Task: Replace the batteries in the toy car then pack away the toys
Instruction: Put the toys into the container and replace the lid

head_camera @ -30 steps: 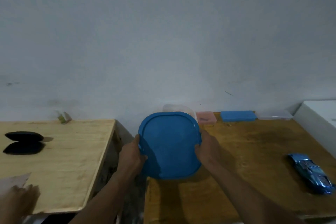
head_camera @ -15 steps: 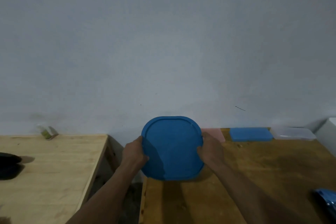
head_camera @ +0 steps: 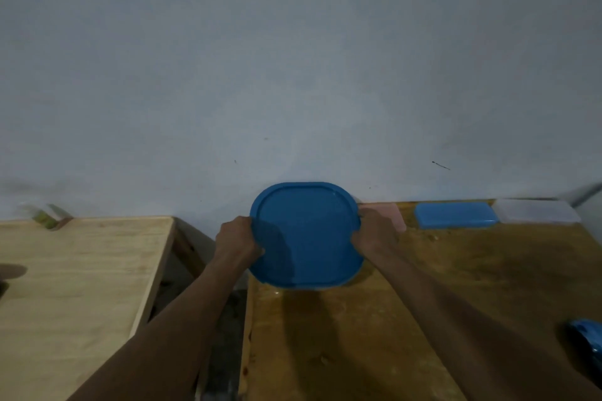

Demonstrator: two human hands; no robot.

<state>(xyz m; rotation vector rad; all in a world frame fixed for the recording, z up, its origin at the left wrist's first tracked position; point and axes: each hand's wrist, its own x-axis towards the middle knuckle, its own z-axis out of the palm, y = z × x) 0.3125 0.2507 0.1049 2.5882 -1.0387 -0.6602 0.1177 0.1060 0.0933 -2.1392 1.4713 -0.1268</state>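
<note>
A container with a rounded blue lid (head_camera: 306, 234) is at the near-left part of the darker wooden table (head_camera: 456, 286), tilted toward me. My left hand (head_camera: 236, 238) grips its left edge and my right hand (head_camera: 374, 233) grips its right edge. Only the lid shows; the body under it is hidden. A shiny blue toy car (head_camera: 588, 337) lies at the right edge of the view, mostly cut off.
Along the wall stand a pink box (head_camera: 391, 216), a flat blue box (head_camera: 456, 215) and a clear box (head_camera: 537, 210). A lighter wooden table (head_camera: 81, 270) sits to the left across a gap (head_camera: 195, 270), with a small green object (head_camera: 45, 218) at its back.
The view has tipped up and left, so the toy car slid toward the right edge and the black items on the left table left the frame. Both hands keep their hold on the lidded container.
</note>
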